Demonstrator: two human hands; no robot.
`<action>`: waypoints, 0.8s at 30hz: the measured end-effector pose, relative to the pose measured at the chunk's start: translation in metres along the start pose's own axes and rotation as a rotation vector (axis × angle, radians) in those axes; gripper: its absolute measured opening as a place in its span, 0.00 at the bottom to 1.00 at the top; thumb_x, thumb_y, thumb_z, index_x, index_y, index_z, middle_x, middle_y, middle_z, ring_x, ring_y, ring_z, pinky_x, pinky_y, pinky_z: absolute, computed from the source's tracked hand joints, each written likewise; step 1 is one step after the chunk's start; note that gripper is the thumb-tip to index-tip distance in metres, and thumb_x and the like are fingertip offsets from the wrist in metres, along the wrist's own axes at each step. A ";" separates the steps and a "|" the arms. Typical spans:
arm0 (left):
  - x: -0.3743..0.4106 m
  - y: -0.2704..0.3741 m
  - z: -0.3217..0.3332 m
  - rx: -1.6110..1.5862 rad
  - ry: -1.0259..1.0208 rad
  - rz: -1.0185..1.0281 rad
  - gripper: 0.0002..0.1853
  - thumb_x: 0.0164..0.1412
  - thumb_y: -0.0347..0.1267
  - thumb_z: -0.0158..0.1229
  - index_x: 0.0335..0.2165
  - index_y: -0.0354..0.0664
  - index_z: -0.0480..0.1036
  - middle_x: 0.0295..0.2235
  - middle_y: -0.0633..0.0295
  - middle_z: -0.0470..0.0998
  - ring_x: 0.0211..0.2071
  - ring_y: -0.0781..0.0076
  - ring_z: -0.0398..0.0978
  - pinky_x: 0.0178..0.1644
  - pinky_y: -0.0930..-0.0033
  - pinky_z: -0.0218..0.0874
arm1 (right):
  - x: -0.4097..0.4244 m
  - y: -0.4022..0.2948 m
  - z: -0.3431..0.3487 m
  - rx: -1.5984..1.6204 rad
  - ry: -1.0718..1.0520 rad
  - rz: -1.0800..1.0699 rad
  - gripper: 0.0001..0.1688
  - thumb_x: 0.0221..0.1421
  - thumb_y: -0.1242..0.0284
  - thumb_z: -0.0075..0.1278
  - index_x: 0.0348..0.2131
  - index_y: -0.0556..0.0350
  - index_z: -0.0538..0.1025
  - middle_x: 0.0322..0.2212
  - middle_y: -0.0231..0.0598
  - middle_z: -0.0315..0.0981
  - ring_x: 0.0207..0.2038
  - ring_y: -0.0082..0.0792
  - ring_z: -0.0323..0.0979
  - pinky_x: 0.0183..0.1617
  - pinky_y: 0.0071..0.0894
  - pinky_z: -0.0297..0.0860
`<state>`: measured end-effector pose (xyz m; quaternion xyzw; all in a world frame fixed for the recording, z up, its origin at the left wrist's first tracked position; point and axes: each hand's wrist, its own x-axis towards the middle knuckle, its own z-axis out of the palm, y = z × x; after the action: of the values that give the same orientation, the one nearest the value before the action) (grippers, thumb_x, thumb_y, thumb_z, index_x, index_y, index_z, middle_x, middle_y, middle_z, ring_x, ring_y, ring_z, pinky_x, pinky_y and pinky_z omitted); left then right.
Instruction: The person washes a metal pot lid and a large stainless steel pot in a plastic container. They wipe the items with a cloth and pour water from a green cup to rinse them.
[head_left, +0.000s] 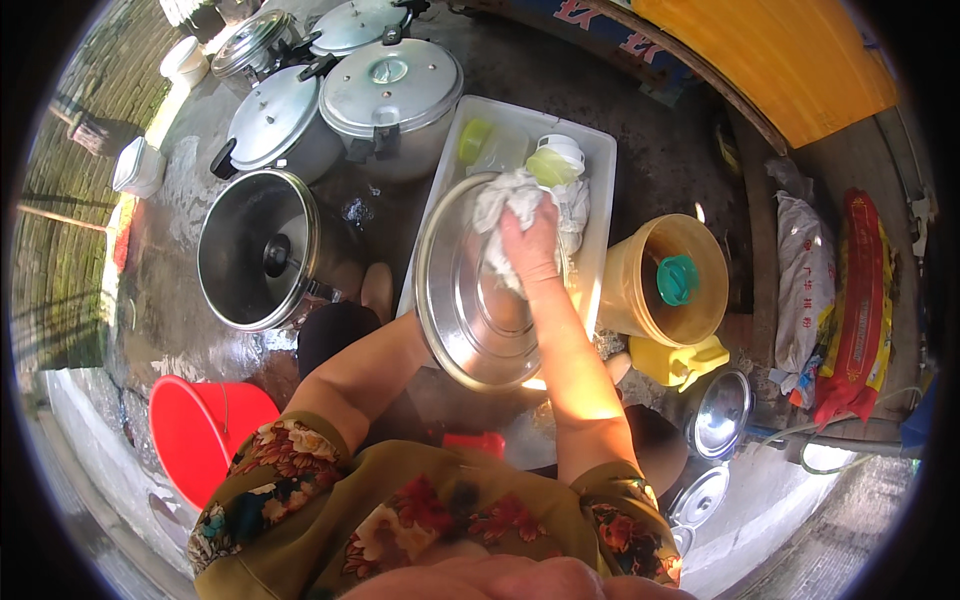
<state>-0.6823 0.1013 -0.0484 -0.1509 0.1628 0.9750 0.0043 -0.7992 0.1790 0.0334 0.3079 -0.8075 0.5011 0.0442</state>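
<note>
A round stainless steel lid (465, 300) is held tilted over a white plastic tub (609, 172). With my right hand (529, 240) I press a wet white cloth (504, 196) on the lid's upper right part. My left forearm reaches behind the lid's left edge, and the lid hides that hand. Inside the tub, beyond the lid, are a green-lidded container (555, 166), a clear plastic container (499, 150) and more white cloth (574, 210). A large open steel pot (247, 217) lies tilted to the left, with a black knob inside.
Several lidded pressure cookers (394, 90) stand at the upper left. A red bucket (187, 427) is at the lower left. Right of the tub are a beige bucket (637, 300) holding a teal object, a yellow jug (675, 360) and metal lids (721, 412). Bags (806, 277) lie far right.
</note>
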 end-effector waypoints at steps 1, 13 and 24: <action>0.001 0.003 0.002 -0.005 -0.008 0.003 0.18 0.61 0.44 0.44 0.38 0.40 0.69 0.33 0.59 0.72 0.35 0.66 0.70 0.41 0.60 0.65 | 0.004 0.024 -0.006 -0.044 0.017 0.093 0.22 0.43 0.64 0.51 0.36 0.61 0.74 0.42 0.57 0.67 0.47 0.55 0.63 0.53 0.42 0.60; 0.021 0.045 0.014 0.011 0.010 0.114 0.18 0.61 0.44 0.45 0.39 0.40 0.69 0.34 0.59 0.72 0.36 0.67 0.69 0.42 0.61 0.64 | -0.127 0.054 0.015 0.497 -0.126 0.122 0.20 0.47 0.79 0.46 0.43 0.63 0.68 0.37 0.40 0.72 0.42 0.32 0.70 0.49 0.30 0.64; 0.005 0.008 0.011 -0.002 0.062 0.037 0.18 0.61 0.43 0.45 0.40 0.40 0.69 0.35 0.60 0.72 0.36 0.67 0.69 0.42 0.62 0.64 | -0.015 -0.035 0.026 0.195 -0.107 -0.001 0.31 0.42 0.67 0.54 0.46 0.65 0.67 0.48 0.56 0.60 0.52 0.51 0.58 0.56 0.40 0.56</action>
<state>-0.6905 0.0971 -0.0371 -0.1779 0.1645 0.9700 -0.0189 -0.7623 0.1532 0.0421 0.3377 -0.7560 0.5600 -0.0290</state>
